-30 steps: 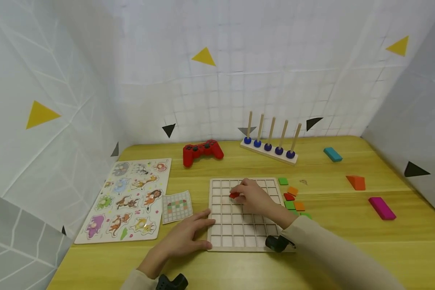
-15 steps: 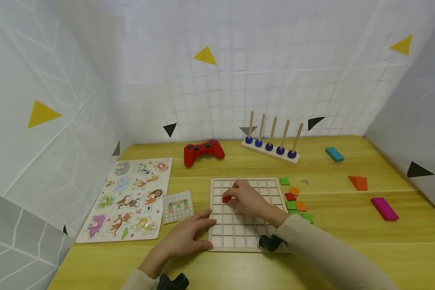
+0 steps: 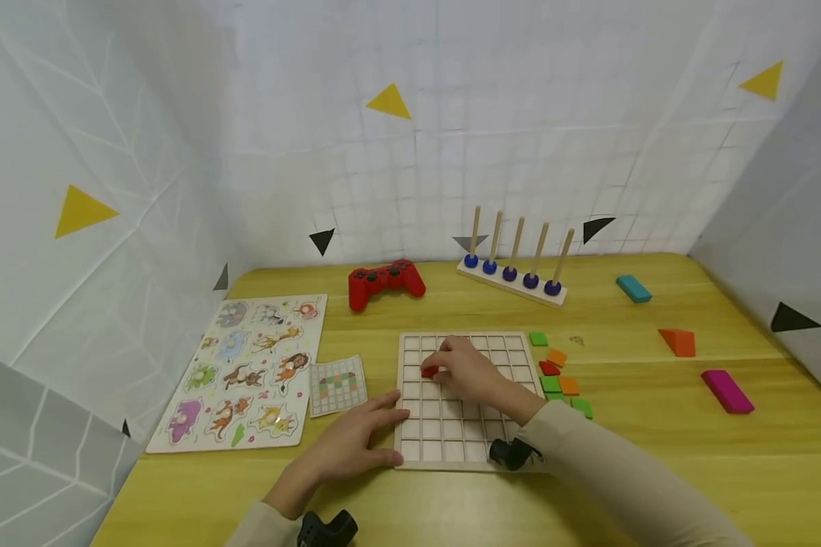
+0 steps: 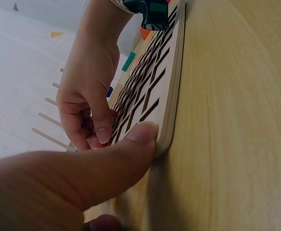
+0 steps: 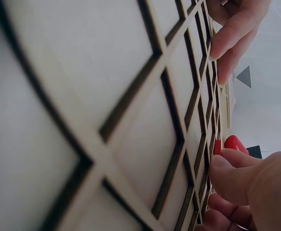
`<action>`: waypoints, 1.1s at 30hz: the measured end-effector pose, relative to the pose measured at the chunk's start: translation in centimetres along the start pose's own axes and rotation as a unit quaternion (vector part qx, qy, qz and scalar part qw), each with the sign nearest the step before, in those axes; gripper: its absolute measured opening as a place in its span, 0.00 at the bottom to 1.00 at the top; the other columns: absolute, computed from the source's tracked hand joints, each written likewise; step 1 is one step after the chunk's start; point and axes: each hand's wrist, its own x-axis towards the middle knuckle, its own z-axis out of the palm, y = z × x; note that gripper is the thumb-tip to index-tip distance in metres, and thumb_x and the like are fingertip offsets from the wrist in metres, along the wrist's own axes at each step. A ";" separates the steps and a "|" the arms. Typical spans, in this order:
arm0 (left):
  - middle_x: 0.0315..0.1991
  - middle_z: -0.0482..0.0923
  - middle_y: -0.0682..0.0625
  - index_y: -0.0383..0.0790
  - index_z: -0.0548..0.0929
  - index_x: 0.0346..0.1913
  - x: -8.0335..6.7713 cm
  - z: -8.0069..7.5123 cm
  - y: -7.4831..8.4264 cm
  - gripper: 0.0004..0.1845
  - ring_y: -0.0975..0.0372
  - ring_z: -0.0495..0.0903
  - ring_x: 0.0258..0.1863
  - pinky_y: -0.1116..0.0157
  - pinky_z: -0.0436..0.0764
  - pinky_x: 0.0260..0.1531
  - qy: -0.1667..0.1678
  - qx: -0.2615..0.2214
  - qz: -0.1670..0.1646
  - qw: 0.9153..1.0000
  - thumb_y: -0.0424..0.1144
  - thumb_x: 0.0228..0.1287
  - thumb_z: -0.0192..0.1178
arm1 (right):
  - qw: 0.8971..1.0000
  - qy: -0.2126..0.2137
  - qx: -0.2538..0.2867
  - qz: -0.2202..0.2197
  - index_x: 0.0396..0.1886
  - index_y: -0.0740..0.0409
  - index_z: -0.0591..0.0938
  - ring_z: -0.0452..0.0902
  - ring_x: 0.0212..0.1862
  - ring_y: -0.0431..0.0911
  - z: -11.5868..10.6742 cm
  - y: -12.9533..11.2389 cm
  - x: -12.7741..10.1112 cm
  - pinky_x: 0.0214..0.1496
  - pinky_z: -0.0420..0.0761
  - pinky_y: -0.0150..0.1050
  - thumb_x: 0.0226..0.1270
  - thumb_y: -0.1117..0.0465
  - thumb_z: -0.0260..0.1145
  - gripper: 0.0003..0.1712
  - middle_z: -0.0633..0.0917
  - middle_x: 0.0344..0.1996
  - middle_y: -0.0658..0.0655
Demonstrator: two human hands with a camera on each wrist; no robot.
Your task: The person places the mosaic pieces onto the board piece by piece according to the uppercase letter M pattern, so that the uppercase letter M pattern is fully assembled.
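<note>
My right hand (image 3: 470,371) pinches a small red tile (image 3: 429,372) between thumb and fingertips, right at the upper left cells of a wooden grid board (image 3: 451,466). The right wrist view shows the red tile (image 5: 217,147) low against the grid's slats, partly covered by the thumb. My left hand (image 3: 356,441) rests at the board's left edge with fingers spread and holds nothing. In the left wrist view its thumb (image 4: 140,134) touches the board's corner. Right of the board lie loose green tiles (image 3: 550,384), orange tiles (image 3: 569,386) and another red tile (image 3: 549,368).
A small card (image 3: 335,406) with a coloured grid pattern lies left of the board, beside an animal puzzle (image 3: 260,441). Behind stand a red game controller (image 3: 386,282) and a peg rack (image 3: 509,283). Blue (image 3: 633,289), orange (image 3: 679,343) and magenta (image 3: 727,391) blocks lie at right.
My right hand has moved slightly left across the board with the red tile, then stayed nearly still over the last half second. The left hand keeps its place.
</note>
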 end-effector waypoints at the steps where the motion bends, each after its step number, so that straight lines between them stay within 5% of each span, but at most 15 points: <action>1: 0.77 0.59 0.46 0.48 0.75 0.68 0.0 0.0 0.0 0.32 0.46 0.62 0.74 0.42 0.65 0.69 0.000 0.000 0.000 1.000 0.54 0.61 0.66 | 1.000 -0.001 0.001 -0.001 0.46 0.51 0.88 0.70 0.40 0.46 -0.1 0.0 0.0 0.43 0.71 0.39 0.61 0.66 0.71 0.13 0.80 0.37 0.55; 33: 0.77 0.60 0.47 0.48 0.75 0.68 0.1 0.1 -0.2 0.33 0.47 0.63 0.74 0.42 0.66 0.69 0.002 0.003 0.002 1.000 0.55 0.61 0.66 | 0.996 -0.018 0.042 0.074 0.45 0.53 0.88 0.71 0.40 0.45 -0.7 0.5 0.0 0.40 0.72 0.39 0.62 0.54 0.71 0.13 0.81 0.37 0.56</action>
